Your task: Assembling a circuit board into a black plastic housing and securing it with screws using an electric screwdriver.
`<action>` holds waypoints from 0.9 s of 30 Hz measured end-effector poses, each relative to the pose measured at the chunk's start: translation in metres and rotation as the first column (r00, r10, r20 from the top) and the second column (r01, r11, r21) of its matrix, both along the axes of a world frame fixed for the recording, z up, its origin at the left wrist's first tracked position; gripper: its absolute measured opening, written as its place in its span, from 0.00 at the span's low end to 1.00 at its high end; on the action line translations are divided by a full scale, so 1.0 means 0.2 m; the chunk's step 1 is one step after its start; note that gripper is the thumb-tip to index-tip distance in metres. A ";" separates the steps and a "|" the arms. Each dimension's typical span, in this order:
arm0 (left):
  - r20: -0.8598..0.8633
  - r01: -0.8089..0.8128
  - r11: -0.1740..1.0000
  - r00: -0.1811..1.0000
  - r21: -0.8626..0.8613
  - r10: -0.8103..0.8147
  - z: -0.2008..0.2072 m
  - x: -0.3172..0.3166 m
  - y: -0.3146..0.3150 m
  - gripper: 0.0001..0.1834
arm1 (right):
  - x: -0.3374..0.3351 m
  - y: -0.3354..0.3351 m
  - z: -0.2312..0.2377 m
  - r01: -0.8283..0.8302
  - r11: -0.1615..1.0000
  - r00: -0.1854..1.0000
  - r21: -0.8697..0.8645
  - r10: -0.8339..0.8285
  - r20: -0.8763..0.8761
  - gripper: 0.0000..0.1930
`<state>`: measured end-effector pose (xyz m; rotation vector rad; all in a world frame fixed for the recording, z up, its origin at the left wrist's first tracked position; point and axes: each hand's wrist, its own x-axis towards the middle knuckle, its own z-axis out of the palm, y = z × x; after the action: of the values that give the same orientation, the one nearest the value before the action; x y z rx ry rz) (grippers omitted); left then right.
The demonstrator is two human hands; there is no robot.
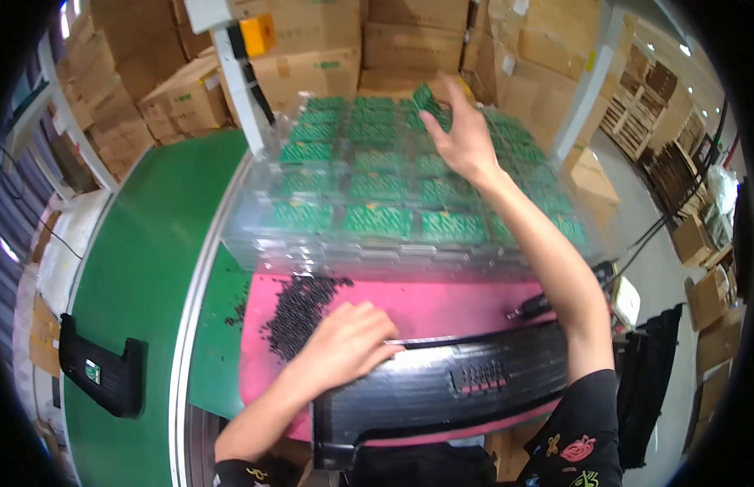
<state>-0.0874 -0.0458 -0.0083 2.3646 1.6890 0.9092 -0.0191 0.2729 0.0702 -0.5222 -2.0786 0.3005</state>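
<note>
My right hand is raised over the far part of the stacked clear trays, with a small green circuit board pinched between thumb and fingers. Rows of similar green boards lie in the top tray. A long, curved black plastic housing lies across the pink mat in front of me, with a slotted patch near its middle. My left hand is closed over its far left edge, thumb on the edge and fingers curled. Beside that hand spreads a heap of small black screws.
A dark powered screwdriver lies on the mat's right, by my right forearm. Left of a metal rail, a green conveyor belt carries another black housing with a small board in it. Metal posts and cardboard boxes stand behind the trays.
</note>
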 end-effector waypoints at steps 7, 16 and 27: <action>0.741 -0.091 0.994 0.664 -0.059 0.105 0.16 0.09 0.03 0.44 | 0.60 -0.81 0.11 -0.625 0.533 0.778 -0.569 0.486 -0.398 0.35; 0.657 0.175 0.972 0.753 -0.158 -0.029 0.23 0.33 0.12 0.33 | 1.14 -0.99 -0.09 -0.583 0.525 0.812 -0.620 0.397 -0.427 0.37; 0.188 0.166 0.841 0.979 -0.514 -0.079 0.07 0.39 0.13 0.31 | 1.39 -0.93 -0.43 -0.140 0.835 0.906 -0.532 0.324 0.271 0.30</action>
<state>-0.0093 -0.0208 0.0047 1.9426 1.4648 0.5047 0.2595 0.0863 -0.0158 -0.6626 -2.4224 0.9822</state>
